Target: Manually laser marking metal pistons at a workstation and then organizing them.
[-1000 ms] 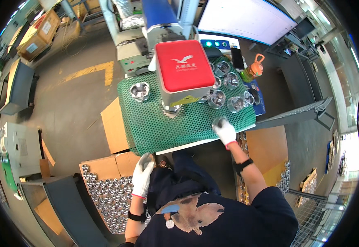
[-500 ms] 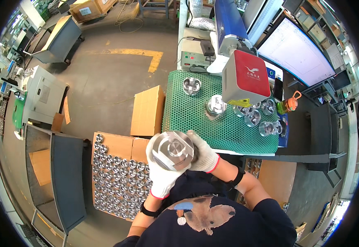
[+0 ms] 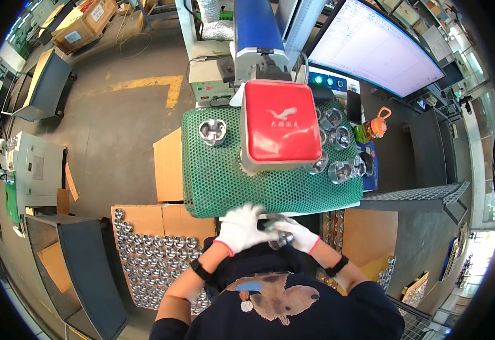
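metal piston (image 3: pixel 281 240) in the white-gloved right hand (image 3: pixel 299 235), i see, held low in front of the person's body, just off the near edge of the table. that hand is closed around the piston's side. the left hand (image 3: pixel 240 229), gloved too, is just beside it, looking open with its fingers blurred; i cannot tell whether it touches the piston. beyond them lies a green mesh mat (image 3: pixel 225 195), with a red-topped machine head (image 3: pixel 281 122) above its middle. one lone piston (image 3: pixel 212 131) sits on the mat's left side, and a cluster of pistons (image 3: pixel 340 171) stands on the right, near an orange-lidded bottle (image 3: pixel 370 130). low on the left, more pistons (image 3: pixel 157 263) crowd a cardboard sheet (image 3: pixel 188 221).
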Available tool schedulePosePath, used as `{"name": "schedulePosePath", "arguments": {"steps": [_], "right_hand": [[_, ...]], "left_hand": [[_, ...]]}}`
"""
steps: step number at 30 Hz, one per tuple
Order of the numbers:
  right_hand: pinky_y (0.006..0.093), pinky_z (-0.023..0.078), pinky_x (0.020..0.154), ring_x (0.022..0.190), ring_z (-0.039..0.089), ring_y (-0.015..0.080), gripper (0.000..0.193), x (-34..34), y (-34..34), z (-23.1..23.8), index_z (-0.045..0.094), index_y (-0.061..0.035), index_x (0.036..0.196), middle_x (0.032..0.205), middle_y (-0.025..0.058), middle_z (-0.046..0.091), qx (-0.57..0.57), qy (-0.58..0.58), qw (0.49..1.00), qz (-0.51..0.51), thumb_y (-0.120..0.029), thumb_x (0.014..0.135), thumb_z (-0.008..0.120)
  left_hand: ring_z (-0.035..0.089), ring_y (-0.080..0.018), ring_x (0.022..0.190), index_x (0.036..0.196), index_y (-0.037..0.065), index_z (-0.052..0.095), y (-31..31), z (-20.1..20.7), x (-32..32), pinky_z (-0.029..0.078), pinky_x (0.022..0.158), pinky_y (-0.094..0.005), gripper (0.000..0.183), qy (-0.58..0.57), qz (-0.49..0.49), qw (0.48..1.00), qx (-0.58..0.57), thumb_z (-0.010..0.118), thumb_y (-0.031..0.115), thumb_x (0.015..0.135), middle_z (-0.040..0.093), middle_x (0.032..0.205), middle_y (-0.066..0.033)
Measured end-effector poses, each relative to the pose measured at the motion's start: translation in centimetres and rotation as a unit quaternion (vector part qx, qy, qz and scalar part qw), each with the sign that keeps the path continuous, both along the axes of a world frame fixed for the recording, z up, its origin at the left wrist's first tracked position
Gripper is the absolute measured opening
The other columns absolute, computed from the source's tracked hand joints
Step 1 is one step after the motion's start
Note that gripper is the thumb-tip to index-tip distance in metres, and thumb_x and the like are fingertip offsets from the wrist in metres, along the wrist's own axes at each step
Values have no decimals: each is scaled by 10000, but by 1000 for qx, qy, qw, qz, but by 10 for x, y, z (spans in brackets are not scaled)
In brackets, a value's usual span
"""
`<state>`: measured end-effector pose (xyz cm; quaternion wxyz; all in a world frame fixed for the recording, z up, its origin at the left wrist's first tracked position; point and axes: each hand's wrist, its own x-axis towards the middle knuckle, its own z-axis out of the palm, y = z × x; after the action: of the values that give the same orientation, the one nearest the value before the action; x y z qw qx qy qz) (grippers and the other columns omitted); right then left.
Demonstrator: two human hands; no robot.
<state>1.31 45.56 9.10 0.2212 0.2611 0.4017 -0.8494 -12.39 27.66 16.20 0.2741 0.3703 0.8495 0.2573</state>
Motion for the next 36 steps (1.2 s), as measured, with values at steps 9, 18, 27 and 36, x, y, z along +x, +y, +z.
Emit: {"name": "schedulePosePath", "arguments": {"steps": [9, 18, 27, 36], "right_hand": [[412, 525, 866, 1046, 631, 256, 386, -26, 63, 15, 541, -54, 1253, 1161, 108, 638, -162, -4, 978, -134, -293, 952, 576], [548, 402, 1071, 1301, 480, 331, 525, -157, 60, -50, 391, -84, 1436, 1456, 156, 453, 11, 170, 982, -83, -361, 999, 476], [485, 464, 978, 1124, 557, 287, 674, -211, 41, -76, 432, -95, 1394, 1247, 153, 535, 516, 419, 740, 100, -434, 856, 653], [558, 346, 1069, 1247, 425, 456, 620, -221, 12, -83, 459, -70, 1368, 1311, 219, 499, 764, 341, 524, 160, -346, 846, 648]], "left_hand": [[622, -278, 1055, 1279, 55, 541, 81, -185, -111, 518, 898, -392, 401, -417, 348, 652, 528, 473, 316, 982, 638, 1173, -141], [622, -220, 1058, 1357, -38, 419, -8, -87, -78, 519, 915, -351, 859, -243, 420, 790, 375, 859, 29, 623, 606, 1181, -152], [643, -277, 1024, 1404, -11, 378, -199, -126, 78, 572, 861, -382, 916, -332, 616, 602, 384, 807, -52, 596, 591, 1193, -175], [680, -228, 857, 1340, 36, 454, -254, -140, 158, 577, 758, -347, 677, -376, 654, 575, 317, 681, -36, 706, 681, 1021, -118]]}}
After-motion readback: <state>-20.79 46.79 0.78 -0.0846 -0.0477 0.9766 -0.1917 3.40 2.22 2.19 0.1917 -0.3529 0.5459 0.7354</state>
